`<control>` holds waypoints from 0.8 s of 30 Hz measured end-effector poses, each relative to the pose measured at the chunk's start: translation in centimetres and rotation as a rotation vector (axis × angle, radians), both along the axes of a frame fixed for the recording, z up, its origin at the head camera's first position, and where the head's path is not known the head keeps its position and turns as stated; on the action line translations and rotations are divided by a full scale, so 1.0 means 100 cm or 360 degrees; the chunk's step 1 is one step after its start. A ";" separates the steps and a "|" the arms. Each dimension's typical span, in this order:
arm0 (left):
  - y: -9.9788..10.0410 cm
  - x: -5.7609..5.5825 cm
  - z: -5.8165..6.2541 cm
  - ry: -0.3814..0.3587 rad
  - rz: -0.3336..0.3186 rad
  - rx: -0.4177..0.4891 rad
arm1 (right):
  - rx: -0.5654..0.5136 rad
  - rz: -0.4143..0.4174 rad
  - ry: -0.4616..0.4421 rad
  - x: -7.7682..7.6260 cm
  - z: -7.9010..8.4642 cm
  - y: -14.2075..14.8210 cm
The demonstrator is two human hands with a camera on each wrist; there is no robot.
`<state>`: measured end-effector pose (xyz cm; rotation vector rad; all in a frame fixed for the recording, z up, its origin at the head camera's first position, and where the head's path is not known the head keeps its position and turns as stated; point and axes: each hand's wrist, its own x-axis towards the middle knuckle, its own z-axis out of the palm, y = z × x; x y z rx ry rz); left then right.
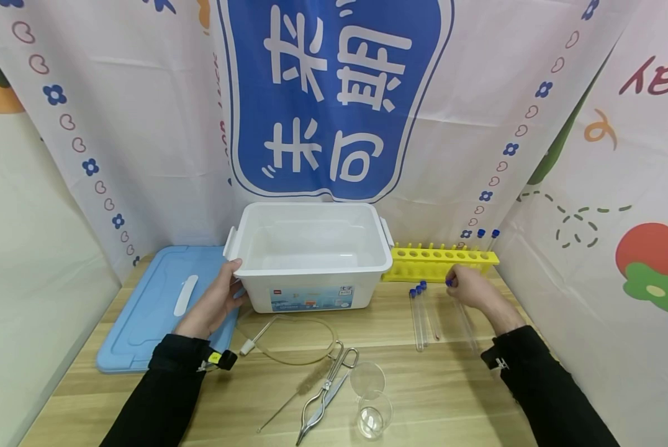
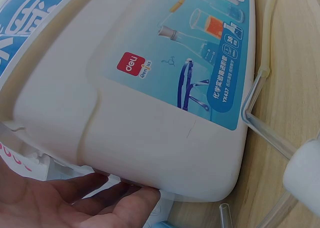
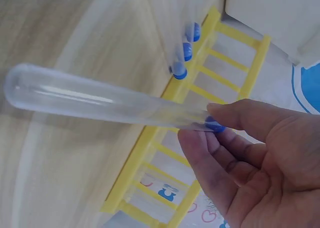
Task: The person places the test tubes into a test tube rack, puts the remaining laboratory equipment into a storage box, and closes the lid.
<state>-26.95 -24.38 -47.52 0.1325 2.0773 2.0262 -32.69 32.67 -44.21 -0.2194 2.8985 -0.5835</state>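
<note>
Capped test tube (image 3: pixel 95 100) in the right hand (image 1: pixel 473 290), right of white bin (image 1: pixel 311 241).
Head: yellow rack (image 1: pixel 415 272) and other capped tubes (image 1: pixel 416 323) right of bin, blue lid (image 1: pixel 149 310) left of it; left hand (image 1: pixel 216 301) at bin's left end. Left wrist: relaxed, slightly bent fingers touch bin's side wall. Right wrist: thumb and fingers pinch tightly at the tube's blue cap (image 3: pixel 215 124).

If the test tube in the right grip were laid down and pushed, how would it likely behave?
The test tube would probably roll readily, given its round body. It looks stiff, since it shows no bend while held near its blue cap. Its clear, glossy wall suggests a slippery surface, fragile if glass.
</note>
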 end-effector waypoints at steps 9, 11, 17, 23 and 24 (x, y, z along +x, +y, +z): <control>0.000 0.000 0.000 0.0007 -0.0004 -0.0014 | -0.0065 -0.0062 0.0252 -0.002 0.008 0.002; 0.000 0.000 0.000 0.0008 -0.0006 -0.0016 | -0.0083 -0.0097 0.0293 -0.002 0.011 0.002; 0.000 0.000 0.001 0.0011 -0.0010 -0.0016 | -0.0217 -0.0188 0.0417 -0.004 0.020 -0.001; 0.000 0.001 0.001 0.0010 -0.0006 -0.0017 | -0.0263 -0.0282 0.0567 -0.003 0.026 -0.003; 0.000 0.001 0.000 0.0011 -0.0006 -0.0017 | -0.0271 -0.0288 0.0585 -0.003 0.027 -0.003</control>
